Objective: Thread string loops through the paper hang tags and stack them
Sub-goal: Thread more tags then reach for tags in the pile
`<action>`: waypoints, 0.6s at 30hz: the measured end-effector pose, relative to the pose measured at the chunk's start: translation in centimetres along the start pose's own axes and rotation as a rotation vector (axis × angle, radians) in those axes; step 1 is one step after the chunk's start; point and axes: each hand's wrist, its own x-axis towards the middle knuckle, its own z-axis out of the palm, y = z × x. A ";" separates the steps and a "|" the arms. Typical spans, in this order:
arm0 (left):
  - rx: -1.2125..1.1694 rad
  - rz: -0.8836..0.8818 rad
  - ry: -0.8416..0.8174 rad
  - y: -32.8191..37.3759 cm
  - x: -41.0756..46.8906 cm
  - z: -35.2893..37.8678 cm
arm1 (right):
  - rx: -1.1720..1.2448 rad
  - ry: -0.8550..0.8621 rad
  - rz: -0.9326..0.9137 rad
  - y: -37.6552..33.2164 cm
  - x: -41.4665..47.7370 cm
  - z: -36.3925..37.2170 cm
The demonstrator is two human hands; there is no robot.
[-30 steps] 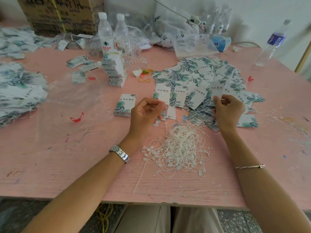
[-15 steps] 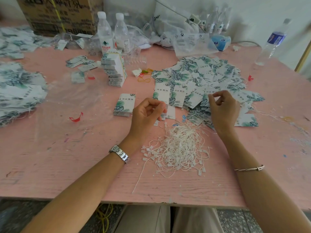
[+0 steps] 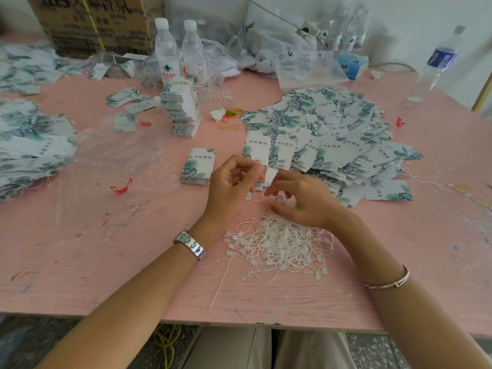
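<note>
A tangle of white string loops (image 3: 282, 243) lies on the pink table (image 3: 80, 249) in front of me. Beyond it spreads a wide heap of leaf-printed paper hang tags (image 3: 332, 129). My left hand (image 3: 231, 185) is curled and pinches a few small white tags (image 3: 271, 173) between thumb and fingertips. My right hand (image 3: 303, 202) hovers over the far edge of the string pile, its fingers loosely bent and pointing left, tips touching the strings close to my left hand. A short neat stack of tags (image 3: 198, 166) sits just left of my left hand.
A tall leaning tag stack (image 3: 183, 113) stands behind two water bottles (image 3: 166, 54). Heaps of strung tags (image 3: 26, 145) fill the left side. A third bottle (image 3: 436, 67) stands far right. A cardboard box (image 3: 98, 22), plastic bags (image 3: 292, 49), rubber bands (image 3: 229, 121) and a red clip (image 3: 121, 187) lie around.
My right hand has left the tag heap and swung left and down onto the string pile, beside my left hand. My left hand has stayed put, still holding its tags.
</note>
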 end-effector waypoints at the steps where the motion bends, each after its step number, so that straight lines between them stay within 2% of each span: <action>1: 0.013 0.000 0.000 0.0 0.0 0.0 | 0.003 -0.025 0.011 0.0 0.0 0.0; 8: 0.148 0.021 0.004 -0.4 0.0 0.0 | 0.035 -0.063 0.013 0.0 0.1 0.0; 18: 0.346 0.000 -0.094 -1.1 -0.1 0.0 | 0.038 -0.124 0.091 1.1 0.1 0.6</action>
